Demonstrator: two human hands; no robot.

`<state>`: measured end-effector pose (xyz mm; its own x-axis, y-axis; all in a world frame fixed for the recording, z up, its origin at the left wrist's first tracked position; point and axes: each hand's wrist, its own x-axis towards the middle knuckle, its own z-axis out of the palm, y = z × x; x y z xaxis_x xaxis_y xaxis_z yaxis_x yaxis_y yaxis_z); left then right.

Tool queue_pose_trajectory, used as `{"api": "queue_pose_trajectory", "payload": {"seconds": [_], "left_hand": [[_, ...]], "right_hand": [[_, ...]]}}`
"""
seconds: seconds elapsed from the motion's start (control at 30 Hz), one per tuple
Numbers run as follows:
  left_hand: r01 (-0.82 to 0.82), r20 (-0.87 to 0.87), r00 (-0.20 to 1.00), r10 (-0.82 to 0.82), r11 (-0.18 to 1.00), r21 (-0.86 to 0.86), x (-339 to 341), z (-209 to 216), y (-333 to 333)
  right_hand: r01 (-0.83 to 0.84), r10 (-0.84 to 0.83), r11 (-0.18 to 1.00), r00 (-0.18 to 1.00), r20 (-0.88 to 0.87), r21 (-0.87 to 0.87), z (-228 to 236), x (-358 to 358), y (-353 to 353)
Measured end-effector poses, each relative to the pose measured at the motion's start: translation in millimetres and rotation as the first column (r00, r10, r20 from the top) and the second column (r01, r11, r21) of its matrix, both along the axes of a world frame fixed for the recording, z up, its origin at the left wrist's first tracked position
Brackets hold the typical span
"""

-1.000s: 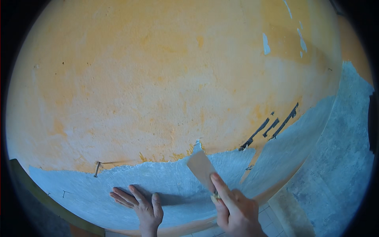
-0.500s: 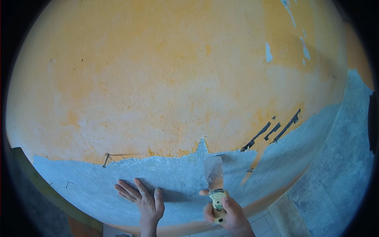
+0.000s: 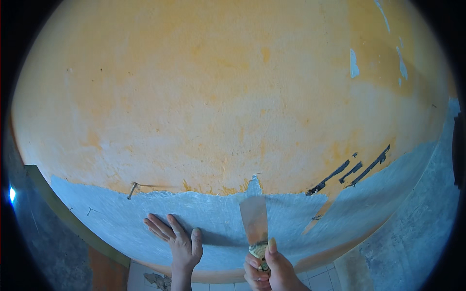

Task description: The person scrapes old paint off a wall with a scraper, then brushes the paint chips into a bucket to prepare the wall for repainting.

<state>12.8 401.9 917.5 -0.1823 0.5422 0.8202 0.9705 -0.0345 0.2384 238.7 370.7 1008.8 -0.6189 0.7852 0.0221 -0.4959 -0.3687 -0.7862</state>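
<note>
My right hand [image 3: 274,272] is closed round the pale, dark-stained handle of a paint scraper [image 3: 254,219], thumb up along it. The scraper's wide flat blade points upward in front of the wall, its top edge just below a narrow notch of bare surface that juts into the orange paint [image 3: 218,106]. Whether the blade touches the wall, I cannot tell. To the left, my left hand [image 3: 182,245] lies flat against the bared blue-grey band [image 3: 213,220], fingers spread, holding nothing. A ragged paint edge runs above both hands.
A bent nail [image 3: 131,190] sticks out at the paint edge, upper left of my left hand. Dark slanting strips [image 3: 371,166] mark the wall at the right. Low down, tiled floor [image 3: 222,287] shows, with a grey-brown clump of debris [image 3: 158,280] at the wall's foot.
The scraper has shifted slightly left and its blade stands out more fully, while my right fingers now wrap the handle more closely. My left hand stays flat on the wall. The view has turned a little.
</note>
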Motion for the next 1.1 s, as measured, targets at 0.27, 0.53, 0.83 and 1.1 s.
{"api": "queue_pose_trajectory", "payload": {"seconds": [0.27, 0.53, 0.83, 1.1], "left_hand": [[0.011, 0.017, 1.0, -0.011, 1.0, -0.019, -0.2, -1.0, -0.8], [0.843, 0.803, -0.246, -0.543, 0.288, 0.453, 87.9, 50.1, -40.0], [0.879, 0.879, -0.432, -0.202, 0.123, 0.46, 97.8, 108.3, -13.8], [0.88, 0.888, -0.364, -0.28, 0.209, 0.427, 111.6, 119.0, -8.8]], "right_hand": [[0.081, -0.077, 0.995, 0.995, 0.067, -0.065, 14.7, -2.3, -4.3], [0.072, -0.082, 0.988, 0.994, -0.071, -0.135, 0.3, -8.8, -7.7], [0.225, -0.243, 0.967, 0.957, 0.159, 0.121, -34.6, -12.0, -29.8], [0.305, -0.354, 0.901, 0.927, 0.12, 0.307, -26.7, -13.4, -33.2]]}}
